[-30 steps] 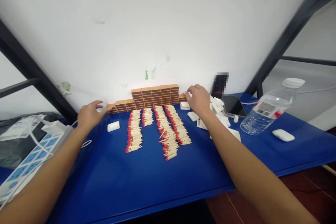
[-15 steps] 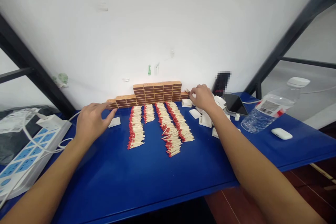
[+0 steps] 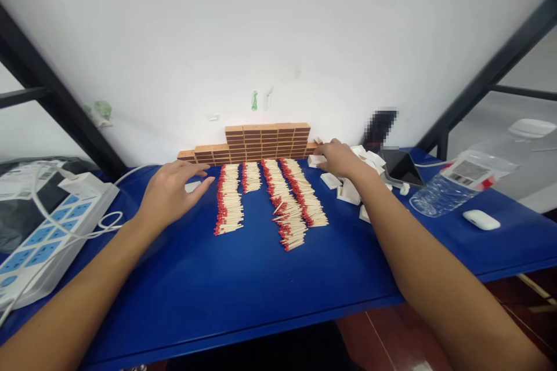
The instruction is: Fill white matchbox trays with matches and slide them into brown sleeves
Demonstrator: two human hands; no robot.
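My left hand point(image 3: 174, 192) hovers over the left of the blue table, thumb and fingers apart and nothing between them. Behind its fingers, a white matchbox tray point(image 3: 192, 186) shows in part. My right hand point(image 3: 342, 157) has its fingers curled down onto another white matchbox tray point(image 3: 315, 161), at the left edge of a heap of white trays point(image 3: 348, 191). Between my hands lie rows of red-tipped matches point(image 3: 230, 200), of unequal length. Against the wall stands a stepped stack of orange-brown matchboxes point(image 3: 267, 142), tallest in the middle.
A power strip point(image 3: 47, 243) with white cables lies at the left beside a dark plastic package point(image 3: 20, 208). To the right are a phone point(image 3: 404, 168), an earbud point(image 3: 404, 189), a clear plastic bottle point(image 3: 470, 177) and a white earbud case point(image 3: 481, 219). Dark metal bars flank the table.
The view has shifted slightly. My left hand has moved right, in front of the lone tray. My right fingers have come down from the stack's right end onto the nearby white tray.
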